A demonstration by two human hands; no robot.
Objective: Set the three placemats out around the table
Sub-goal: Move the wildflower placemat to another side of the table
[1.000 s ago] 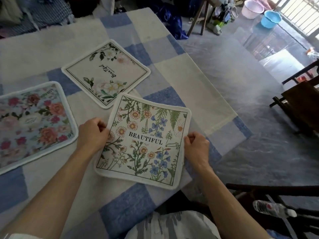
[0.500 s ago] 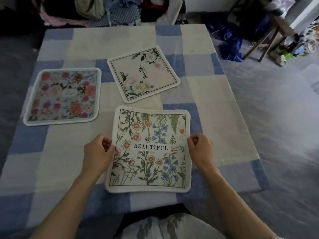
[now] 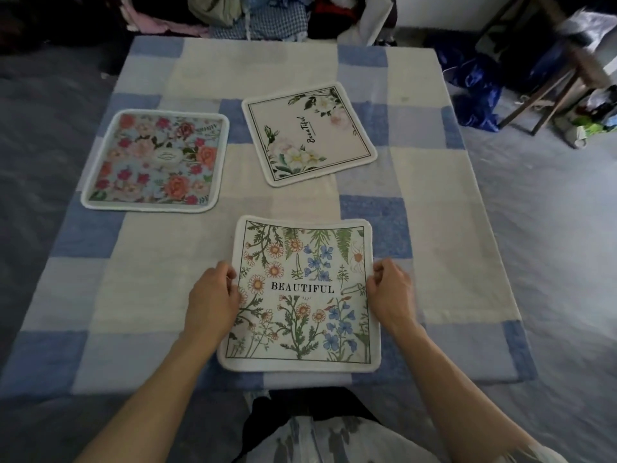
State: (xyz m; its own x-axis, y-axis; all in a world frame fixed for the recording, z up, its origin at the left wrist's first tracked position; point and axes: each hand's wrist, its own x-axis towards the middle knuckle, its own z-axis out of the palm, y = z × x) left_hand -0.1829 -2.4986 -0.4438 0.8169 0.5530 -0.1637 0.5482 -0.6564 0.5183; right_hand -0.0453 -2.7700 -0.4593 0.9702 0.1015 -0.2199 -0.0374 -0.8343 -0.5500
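The wildflower placemat [image 3: 302, 294], the one lettered BEAUTIFUL, now sits square to the near edge of the table, low in the centre of the frame; a second ago it lay turned at an angle, half a second ago nearly straight, so it has been squared up where it lies; its top edge bows up a touch, so it is not quite flat yet; the left hand [image 3: 213, 297] pinches the mat's left border, fingers curled and pressed together over the edge; the right hand [image 3: 392, 292] does the same on the right border, thumb and curled fingers nipping the rim; both grips look light, more steadying than lifting, though whether the fingertips go under the mat I cannot tell.

Upper centre, the white-rose placemat [image 3: 309, 135] lies flat but skewed, one corner pointing away; to the left of the frame, the pink-and-red rose placemat [image 3: 155, 162] lies flat on the checked blue and cream tablecloth [image 3: 434, 228], roughly in line with the cloth's squares; neither has shifted on the cloth over the last second.

So all three mats are down and well apart from each other; by my reading the task is nearly done; what remains is letting go, and perhaps straightening the skewed white-rose one.
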